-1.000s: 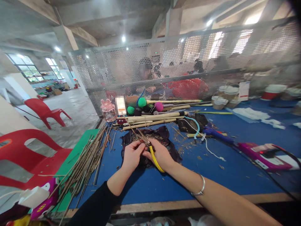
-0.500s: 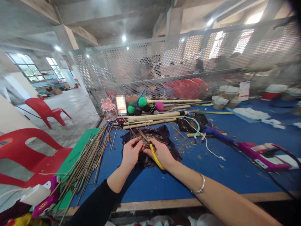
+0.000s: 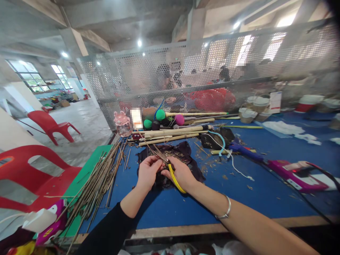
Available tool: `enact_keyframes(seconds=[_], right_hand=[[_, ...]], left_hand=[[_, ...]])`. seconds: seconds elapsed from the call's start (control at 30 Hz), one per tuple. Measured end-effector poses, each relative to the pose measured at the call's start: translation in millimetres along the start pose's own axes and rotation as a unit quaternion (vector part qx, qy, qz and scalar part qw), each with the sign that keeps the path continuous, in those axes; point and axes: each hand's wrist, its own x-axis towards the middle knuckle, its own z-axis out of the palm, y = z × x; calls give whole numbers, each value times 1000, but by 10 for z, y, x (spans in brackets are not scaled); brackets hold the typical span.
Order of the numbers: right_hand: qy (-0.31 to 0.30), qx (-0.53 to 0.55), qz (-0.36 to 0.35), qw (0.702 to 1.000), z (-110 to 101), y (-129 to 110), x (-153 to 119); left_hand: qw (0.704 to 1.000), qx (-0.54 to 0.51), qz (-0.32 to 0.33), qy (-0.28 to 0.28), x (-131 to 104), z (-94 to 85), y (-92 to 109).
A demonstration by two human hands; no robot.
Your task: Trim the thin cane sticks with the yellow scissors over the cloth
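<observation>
My right hand (image 3: 182, 174) is wrapped around scissors (image 3: 174, 179) with a yellow handle; their metal blades point up and to the left. Pinched in the fingers of my left hand (image 3: 147, 173) is a thin brown stick (image 3: 147, 144), which slants away to the upper left beside the blades. Both hands are close together over a crumpled dark cloth (image 3: 183, 150) covered with small plant scraps. To the left lies a loose bundle of long thin sticks (image 3: 97, 180). My left fingertips partly hide the lower end of the stick.
Behind the cloth lie pale bamboo poles (image 3: 172, 134), green and pink yarn balls (image 3: 160, 114) and a pink jar (image 3: 123, 124). A blue glue gun (image 3: 245, 152) and a purple power strip (image 3: 297, 175) with cords are at right. A perforated metal screen (image 3: 127, 78) stands behind; red chairs (image 3: 45, 170) are left.
The scissor blades have tilted slightly to the left, and my right hand has shifted a little left with them. My left hand stays nearly in place.
</observation>
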Motion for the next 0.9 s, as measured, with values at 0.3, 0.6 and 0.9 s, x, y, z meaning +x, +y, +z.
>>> enact_keyframes(seconds=[0.3,0.6,0.9], right_hand=[[-3,-10,11,1000,-40,-14,7],[3,-55,10,998,-38,-28,-11],[-11,-54,19,998,-55,-34,0]], left_hand=[[999,23,-9,25,14,-23,18],[999,27,16,19,27,-21,14],[1000,10,2,15,35,-27,2]])
